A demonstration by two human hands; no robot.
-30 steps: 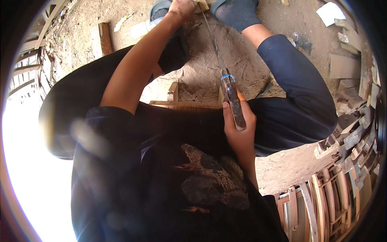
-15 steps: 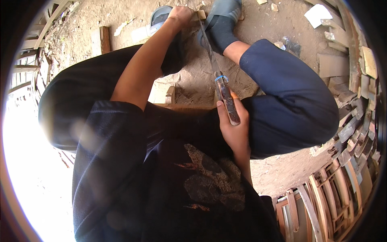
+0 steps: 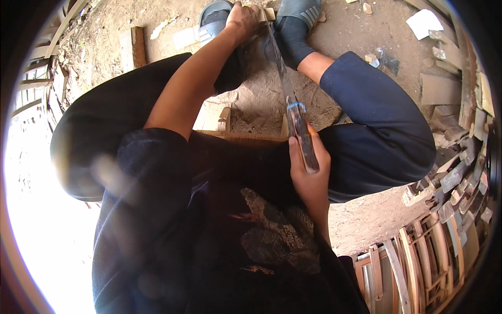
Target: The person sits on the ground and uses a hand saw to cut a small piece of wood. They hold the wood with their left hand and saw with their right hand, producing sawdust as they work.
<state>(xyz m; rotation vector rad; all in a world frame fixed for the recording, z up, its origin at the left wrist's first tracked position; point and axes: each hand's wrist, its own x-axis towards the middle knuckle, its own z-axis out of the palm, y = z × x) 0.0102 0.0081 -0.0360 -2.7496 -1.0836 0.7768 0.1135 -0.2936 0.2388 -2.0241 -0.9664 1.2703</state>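
My right hand [image 3: 310, 159] is wrapped around the brown wooden handle of a handsaw [image 3: 284, 73]. Blue binding circles the saw where the handle meets the blade. The long blade, seen nearly edge-on, points away from me toward the ground between my feet. At its far end the blade meets a small pale piece of wood [image 3: 270, 14]. My left hand [image 3: 242, 22] is closed on that wood, just left of the blade, between my two sandals. Most of the wood is hidden by the hand, and the blade's teeth cannot be made out.
Below my lap is the edge of a low wooden seat [image 3: 246, 136]. A wood block [image 3: 137, 47] lies on the dirt ground at left. White paper [image 3: 424, 23] and scraps lie at far right. Stacked wood pieces [image 3: 460, 172] and a slatted wooden frame [image 3: 418, 261] line the right side.
The saw and my right hand have moved slightly back toward me and to the right. The left hand keeps its hold on the wood, and the whole view has shifted a little.
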